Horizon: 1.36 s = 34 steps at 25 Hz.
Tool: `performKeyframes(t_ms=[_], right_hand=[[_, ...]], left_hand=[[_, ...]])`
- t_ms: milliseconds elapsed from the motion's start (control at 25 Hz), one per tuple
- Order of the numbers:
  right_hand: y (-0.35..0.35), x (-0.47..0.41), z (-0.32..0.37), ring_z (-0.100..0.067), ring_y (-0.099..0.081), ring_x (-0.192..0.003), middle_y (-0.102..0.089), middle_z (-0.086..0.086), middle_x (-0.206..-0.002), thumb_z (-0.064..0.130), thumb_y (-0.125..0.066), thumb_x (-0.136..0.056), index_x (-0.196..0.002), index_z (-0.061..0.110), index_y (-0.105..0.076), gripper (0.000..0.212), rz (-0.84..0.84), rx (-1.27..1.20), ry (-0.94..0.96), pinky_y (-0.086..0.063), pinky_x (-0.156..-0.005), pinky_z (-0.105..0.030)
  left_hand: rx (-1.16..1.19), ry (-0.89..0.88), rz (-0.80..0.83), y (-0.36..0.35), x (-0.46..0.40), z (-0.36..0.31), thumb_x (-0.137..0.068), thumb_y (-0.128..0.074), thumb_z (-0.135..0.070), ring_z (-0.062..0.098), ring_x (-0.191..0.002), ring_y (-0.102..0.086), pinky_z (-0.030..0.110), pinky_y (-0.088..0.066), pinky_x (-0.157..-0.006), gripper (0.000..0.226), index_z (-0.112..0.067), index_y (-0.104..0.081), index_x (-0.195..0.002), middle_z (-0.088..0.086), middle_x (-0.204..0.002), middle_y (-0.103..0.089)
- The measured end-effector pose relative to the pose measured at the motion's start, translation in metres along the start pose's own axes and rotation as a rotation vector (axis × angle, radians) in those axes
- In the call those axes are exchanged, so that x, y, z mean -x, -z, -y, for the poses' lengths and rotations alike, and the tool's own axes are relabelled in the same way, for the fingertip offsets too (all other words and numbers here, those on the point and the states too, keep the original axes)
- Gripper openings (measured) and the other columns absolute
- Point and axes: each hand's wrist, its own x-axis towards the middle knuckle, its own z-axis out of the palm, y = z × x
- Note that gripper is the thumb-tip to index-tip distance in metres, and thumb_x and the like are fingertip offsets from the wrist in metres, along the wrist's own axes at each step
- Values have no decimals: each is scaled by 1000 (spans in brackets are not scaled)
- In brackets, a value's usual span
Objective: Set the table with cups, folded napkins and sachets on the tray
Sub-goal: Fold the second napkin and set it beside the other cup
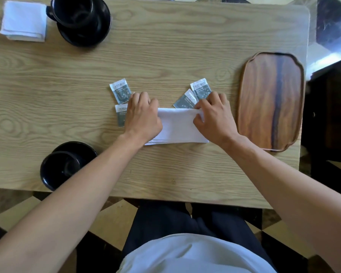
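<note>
A white napkin (pixel 178 126) lies folded into a strip at the middle of the wooden table (pixel 165 46). My left hand (pixel 143 114) grips its left end with curled fingers. My right hand (pixel 215 115) pinches the right end between thumb and fingers. Several grey sachets lie just beyond the hands: one (pixel 120 90) and another (pixel 120 115) at the left, two (pixel 186 99) (pixel 200 88) at the right, partly under my fingers. The brown wooden tray (pixel 270 99) sits bare at the right.
A black cup on a saucer (pixel 81 18) stands far left beside a folded white napkin (pixel 24 20). A second black cup on a saucer (pixel 63 166) sits near the front left edge, partly behind my left forearm. Dark floor lies beyond the table's right edge.
</note>
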Motion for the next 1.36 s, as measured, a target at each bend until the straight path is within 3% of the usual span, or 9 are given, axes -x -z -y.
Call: performKeyframes(t_ms=[280, 600, 680, 760, 840, 920, 1120, 1280, 1360], right_hand=[[24, 34, -14, -4, -55, -68, -61, 15, -76, 17, -60, -87, -90, 30, -53, 15, 127, -524, -111, -39, -59, -22], [-2, 120, -1, -25, -77, -84, -76, -14, -103, -1, -58, -93, -107, 8, -57, 17, 156, -1326, -677, -64, -68, -38], [-10, 142, 5, -30, -78, -81, -76, -18, -103, 4, -58, -96, -113, 8, -57, 17, 235, -1299, -781, -65, -69, -43], [-12, 153, 5, -27, -75, -67, -76, -10, -81, 28, -55, -98, -107, 18, -59, 14, 284, -911, -731, -63, -64, -45], [-8, 153, -2, -28, -66, -64, -68, -2, -63, 49, -45, -93, -91, 26, -62, 29, 291, -362, -610, -53, -58, -38], [-2, 140, -10, -31, -61, -67, -64, 1, -65, 48, -43, -91, -78, 21, -60, 34, 227, -136, -528, -44, -56, -36], [10, 82, -6, -22, -62, -92, -70, 2, -93, 26, -57, -91, -108, 14, -69, 24, 66, -384, -480, -46, -77, -33], [14, 36, 7, -17, -64, -69, -70, 3, -74, 23, -61, -79, -97, 10, -69, 24, 130, -553, -559, -54, -67, -34], [13, 29, 7, -9, -65, -65, -69, 9, -71, 22, -63, -78, -93, 16, -69, 17, 223, -614, -582, -54, -62, -31]], left_hand=[[420, 104, 195, 33, -1, 11, -76, -55, -11, 26, -76, -54, 36, -44, -65, 4, -14, -56, -73, 2, -71, -61], [776, -12, 320, 66, -53, -37, -74, -68, -15, 9, -67, -55, 25, -47, -65, 24, -22, -72, -97, 0, -80, -65], [555, -120, 463, 50, -59, -60, -80, -71, -15, 13, -81, -60, 29, -52, -77, 36, -21, -68, -116, -2, -92, -65], [367, -189, 456, 33, -56, -72, -83, -70, -16, 21, -100, -61, 34, -51, -90, 48, -19, -62, -130, 4, -111, -64], [412, -123, 225, 24, -45, -69, -83, -68, -17, 23, -103, -60, 34, -48, -92, 45, -16, -63, -127, 7, -113, -62], [545, 115, -54, 19, -26, -57, -82, -65, -17, 24, -97, -60, 31, -47, -86, 33, -15, -67, -115, 4, -102, -62], [800, 718, 49, -3, 40, -40, -77, -67, -33, 20, -89, -73, 33, -57, -84, 28, -22, -63, -103, -9, -85, -72], [1163, 888, 115, -8, 38, -50, -55, -78, -29, 22, -79, -77, 44, -64, -78, 61, -16, -58, -112, 11, -97, -75], [1148, 872, 142, -10, 33, -54, -57, -75, -18, 22, -80, -73, 49, -62, -80, 53, -4, -65, -107, 18, -98, -75]])
